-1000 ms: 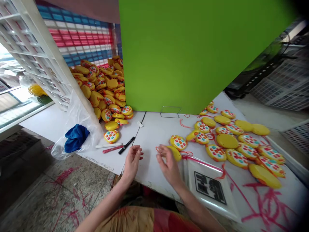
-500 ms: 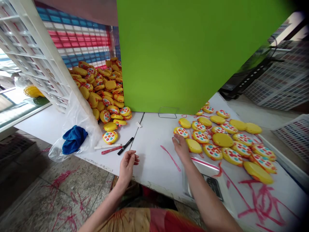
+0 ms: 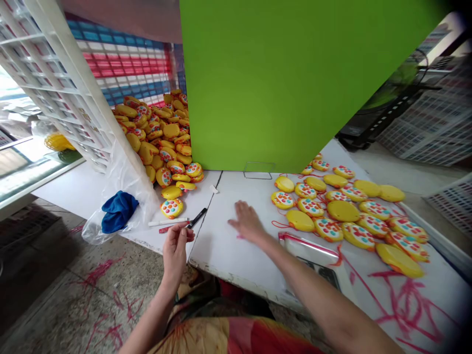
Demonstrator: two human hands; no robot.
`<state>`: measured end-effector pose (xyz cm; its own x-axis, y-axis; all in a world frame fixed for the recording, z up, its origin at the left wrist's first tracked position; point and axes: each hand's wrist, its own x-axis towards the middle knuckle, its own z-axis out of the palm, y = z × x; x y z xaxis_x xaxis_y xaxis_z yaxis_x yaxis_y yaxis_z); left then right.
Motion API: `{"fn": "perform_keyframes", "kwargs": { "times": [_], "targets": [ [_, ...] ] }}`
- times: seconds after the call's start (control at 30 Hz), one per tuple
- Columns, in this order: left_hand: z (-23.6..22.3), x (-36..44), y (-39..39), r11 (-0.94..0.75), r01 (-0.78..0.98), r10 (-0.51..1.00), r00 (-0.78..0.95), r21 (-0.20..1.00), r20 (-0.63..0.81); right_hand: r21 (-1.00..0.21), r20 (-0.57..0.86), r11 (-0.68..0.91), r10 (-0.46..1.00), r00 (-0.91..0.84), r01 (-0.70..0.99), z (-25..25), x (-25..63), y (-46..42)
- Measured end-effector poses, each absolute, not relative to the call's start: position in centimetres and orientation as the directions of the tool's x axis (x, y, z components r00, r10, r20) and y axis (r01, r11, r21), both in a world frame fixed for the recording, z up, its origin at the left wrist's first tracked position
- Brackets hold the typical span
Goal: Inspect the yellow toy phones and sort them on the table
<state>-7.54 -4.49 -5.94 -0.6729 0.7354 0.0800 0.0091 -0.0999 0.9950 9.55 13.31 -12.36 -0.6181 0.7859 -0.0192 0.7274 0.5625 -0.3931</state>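
My left hand (image 3: 176, 250) hovers by the table's front edge with fingers loosely curled and nothing visible in it. It is beside a black marker (image 3: 198, 216) and partly covers a red marker (image 3: 170, 227); a white marker (image 3: 162, 222) lies just behind. Palm down on the white table (image 3: 224, 255), my right hand (image 3: 249, 223) has its fingers spread. A bit of pink strip (image 3: 239, 237) shows under its edge. To its right lie several yellow oval toys (image 3: 342, 211), some with dotted faces up, some plain. A red cord loop (image 3: 280, 224) sticks out from one.
A heap of similar toys (image 3: 162, 132) fills the space between a white crate (image 3: 92, 118) and a green panel (image 3: 258, 88). A blue cloth (image 3: 118, 211) lies on clear plastic. A zip bag (image 3: 313, 246) is under my right forearm. A wire frame (image 3: 258, 170) leans at the panel.
My right hand let go of a yellow toy among the others at right, then moved left onto the pink strip. My left hand shifted left toward the markers.
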Motion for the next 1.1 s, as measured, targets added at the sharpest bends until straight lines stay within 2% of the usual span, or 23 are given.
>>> {"fn": "perform_keyframes", "kwargs": {
  "times": [0.03, 0.1, 0.17, 0.2, 0.27, 0.33, 0.4, 0.47, 0.57, 0.63, 0.73, 0.8, 0.87, 1.0, 1.1],
  "targets": [
    [-5.3, -7.5, -4.6, -0.123, 0.039, 0.725, -0.679, 0.992, 0.117, -0.432, 0.005, 0.655, 0.689, -0.724, 0.620, -12.0, 8.2, 10.1],
    [-3.6, -7.3, -5.0, -0.180, 0.127, 0.692, -0.688, 0.975, 0.217, -0.614, 0.035, 0.742, 0.366, -0.930, 0.268, -11.2, 5.2, 3.6],
    [-1.6, -7.2, -5.6, -0.227, 0.256, 0.649, -0.680, 0.940, 0.342, -0.832, 0.004, 0.554, -0.073, -0.997, -0.043, -10.5, 2.7, -1.5],
    [-0.8, -7.3, -6.0, -0.243, 0.324, 0.630, -0.664, 0.914, 0.403, -0.905, -0.005, 0.416, -0.208, -0.978, -0.084, -10.2, 1.8, -2.8],
    [0.3, -7.7, -6.8, -0.247, 0.441, 0.600, -0.629, 0.863, 0.494, -0.971, -0.027, 0.239, -0.082, -0.996, 0.007, -9.4, 0.9, -2.9],
    [0.1, -8.3, -7.4, -0.211, 0.496, 0.595, -0.619, 0.842, 0.513, -0.988, -0.020, 0.143, 0.217, -0.976, 0.052, -8.7, 1.1, -0.3],
    [-1.0, -9.2, -7.4, -0.142, 0.502, 0.619, -0.628, 0.853, 0.472, -0.983, 0.106, 0.180, 0.436, -0.894, -0.029, -8.4, 2.0, 3.2],
    [-2.7, -10.3, -6.9, -0.062, 0.520, 0.670, -0.611, 0.852, 0.422, -0.966, 0.199, 0.252, 0.586, -0.786, -0.056, -8.8, 3.1, 5.8],
    [-5.0, -12.2, -4.5, 0.044, 0.666, 0.735, -0.526, 0.744, 0.428, -0.983, 0.103, 0.179, 0.741, -0.664, 0.048, -11.0, 4.5, 6.9],
    [-5.8, -13.8, -2.0, 0.101, 0.793, 0.769, -0.445, 0.601, 0.459, -0.987, 0.043, 0.128, 0.792, -0.608, 0.097, -12.7, 5.1, 6.4],
    [-6.0, -16.3, 2.5, 0.157, 0.916, 0.824, -0.327, 0.369, 0.462, -0.981, 0.085, 0.170, 0.805, -0.587, 0.090, -14.4, 5.5, 5.5],
    [-6.0, -17.7, 5.4, 0.153, 0.948, 0.861, -0.267, 0.280, 0.433, -0.977, 0.112, 0.198, 0.791, -0.601, 0.079, -14.6, 5.5, 5.3],
    [-5.9, -18.7, 7.8, 0.149, 0.946, 0.888, -0.256, 0.287, 0.382, -0.976, 0.120, 0.205, 0.781, -0.613, 0.070, -14.5, 5.5, 5.3],
    [-5.7, -19.7, 9.7, 0.123, 0.917, 0.898, -0.266, 0.378, 0.352, -0.982, 0.117, 0.182, 0.783, -0.611, 0.045, -14.4, 5.6, 5.6],
    [-5.6, -18.7, 9.0, 0.111, 0.873, 0.874, -0.313, 0.474, 0.371, -0.997, 0.058, 0.074, 0.800, -0.597, 0.002, -14.3, 5.7, 6.1]
  ]
}}
